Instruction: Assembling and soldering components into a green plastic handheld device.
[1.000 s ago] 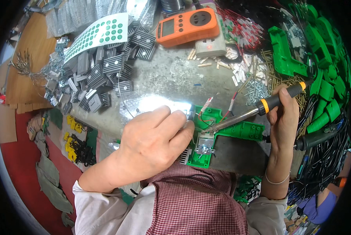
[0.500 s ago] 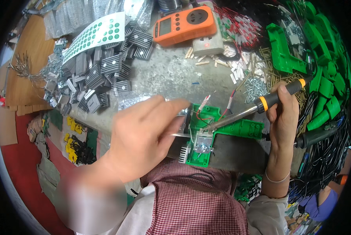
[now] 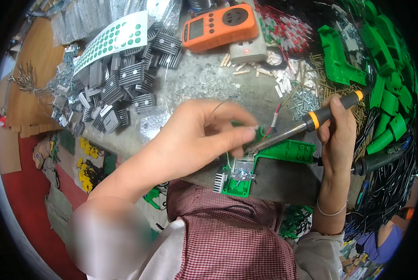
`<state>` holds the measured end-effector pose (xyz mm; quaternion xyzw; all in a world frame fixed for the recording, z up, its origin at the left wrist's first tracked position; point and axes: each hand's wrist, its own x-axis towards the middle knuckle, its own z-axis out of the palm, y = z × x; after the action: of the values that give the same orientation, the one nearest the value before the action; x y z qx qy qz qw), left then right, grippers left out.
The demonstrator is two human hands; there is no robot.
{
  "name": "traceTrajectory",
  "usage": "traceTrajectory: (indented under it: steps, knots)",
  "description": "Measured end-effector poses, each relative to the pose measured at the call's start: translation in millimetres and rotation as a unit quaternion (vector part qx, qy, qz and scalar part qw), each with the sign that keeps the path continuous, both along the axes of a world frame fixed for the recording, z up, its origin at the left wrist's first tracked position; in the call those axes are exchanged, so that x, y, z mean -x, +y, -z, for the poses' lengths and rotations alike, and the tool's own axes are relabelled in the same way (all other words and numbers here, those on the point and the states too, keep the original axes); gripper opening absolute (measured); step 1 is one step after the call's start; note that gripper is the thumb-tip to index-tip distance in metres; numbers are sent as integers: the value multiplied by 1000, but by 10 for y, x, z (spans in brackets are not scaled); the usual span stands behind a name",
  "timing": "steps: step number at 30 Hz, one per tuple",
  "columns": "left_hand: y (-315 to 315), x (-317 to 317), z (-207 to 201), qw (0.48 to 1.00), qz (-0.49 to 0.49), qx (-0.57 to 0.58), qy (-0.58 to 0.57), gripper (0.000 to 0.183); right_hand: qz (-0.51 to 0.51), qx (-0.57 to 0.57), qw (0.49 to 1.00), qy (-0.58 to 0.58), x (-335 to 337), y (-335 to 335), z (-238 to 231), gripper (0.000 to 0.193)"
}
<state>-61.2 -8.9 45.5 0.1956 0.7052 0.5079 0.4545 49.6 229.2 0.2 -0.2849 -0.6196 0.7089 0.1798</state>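
My right hand grips a soldering iron by its black handle with orange bands. The iron's metal barrel slants down to the left, and its tip is at the terminals of a metal-bodied switch. That switch sits in an open green plastic housing half at the bench's near edge. Over the housing's left part, my left hand has thumb and forefinger pinched; what they hold is unclear. A thin grey wire curves above its knuckles. A finned heatsink stands beside the switch. Red and black leads rise from the housing.
Grey heatsinks are piled at the left beneath a sheet of green round stickers. An orange meter and a white socket block lie at the back. Screws, brass pins and green housings crowd the right.
My left hand has moved right and slightly away from me, now covering the housing's upper left and the white-sleeved lead. The right hand and soldering iron have barely moved.
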Motion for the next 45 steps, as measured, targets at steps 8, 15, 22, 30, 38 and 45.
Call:
traceTrajectory:
  steps: [8, 15, 22, 30, 38, 45]
  knots:
    - [-61, 1, 165, 982, 38, -77, 166, 14, -13, -2, 1000, -3, -16, -4, -37, 26]
    - [18, -41, 222, 960, 58, -32, 273, 13, -12, 0, 1000, 2, -14, 13, 2, 26]
    - [57, -30, 242, 954, 63, -27, 291, 14, -13, -3, 1000, 8, -19, 22, 13, 26]
    - [70, -4, 296, 951, 67, -35, 300, 16, 38, -11, 999, 24, -56, 124, -6, 25]
    - [88, 1, 260, 948, 84, -6, 309, 16, 5, -19, 999, 30, -38, 14, 5, 24]
    - [85, 3, 300, 945, 86, -27, 315, 16, 28, -17, 998, 53, -70, 57, -40, 24]
